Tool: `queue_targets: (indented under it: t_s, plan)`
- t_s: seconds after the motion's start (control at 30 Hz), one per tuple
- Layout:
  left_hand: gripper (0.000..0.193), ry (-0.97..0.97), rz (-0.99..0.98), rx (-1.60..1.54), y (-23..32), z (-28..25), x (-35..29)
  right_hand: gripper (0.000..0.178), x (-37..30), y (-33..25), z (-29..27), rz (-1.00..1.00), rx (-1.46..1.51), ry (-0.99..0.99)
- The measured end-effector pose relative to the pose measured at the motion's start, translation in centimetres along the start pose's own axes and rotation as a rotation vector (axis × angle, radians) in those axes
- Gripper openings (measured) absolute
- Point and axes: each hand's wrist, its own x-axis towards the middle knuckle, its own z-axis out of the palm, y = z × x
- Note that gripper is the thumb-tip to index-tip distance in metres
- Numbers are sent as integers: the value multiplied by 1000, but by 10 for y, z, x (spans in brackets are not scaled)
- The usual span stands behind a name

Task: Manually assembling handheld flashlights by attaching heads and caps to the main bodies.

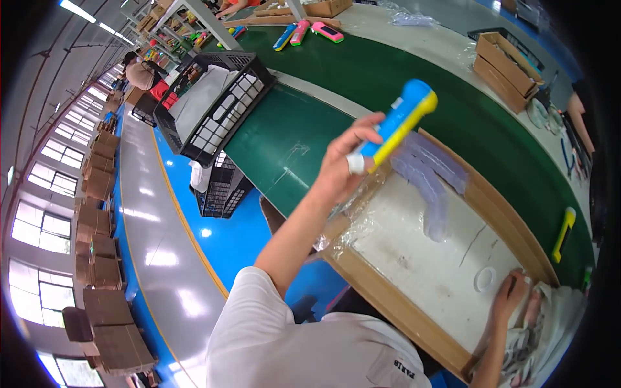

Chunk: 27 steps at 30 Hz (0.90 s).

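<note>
My left hand (339,161) is raised over the far left end of a cardboard-edged tray (381,294), closed round a blue-and-yellow handheld toy (402,123) with a rounded head. White tape wraps one of its fingers. Inside the tray, purplish clear plastic sleeves (427,187) lie on the pale base, with a white ring (484,279) nearer the right end. My right hand (511,296) is down at that end, its fingers curled beside crumpled clear plastic bags (553,323); what they grip, if anything, is hidden.
A green conveyor belt (498,155) runs behind the tray, carrying a yellow-and-black toy (564,236) at right and blue and pink toys (301,32) farther off. Black crates (223,110) stand left. An open carton (508,68) sits beyond the belt. Co-workers (139,72) are at the far left and beyond the belt.
</note>
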Motion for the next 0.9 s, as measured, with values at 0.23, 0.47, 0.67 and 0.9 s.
queue_targets:
  t_s: [0.23,0.47,0.67,0.9]
  plan:
    - [41,-329,110,586,-59,124,-97,77,9,-5,-28,57,785,-267]
    - [55,-822,32,1190,-107,169,-128,91,-8,-57,-42,-131,356,-341]
    - [45,-731,51,1239,-117,181,-138,85,-12,-62,-19,-252,149,-160]
    - [61,-560,-99,1502,-116,189,-128,79,-11,-62,-47,-201,59,-228]
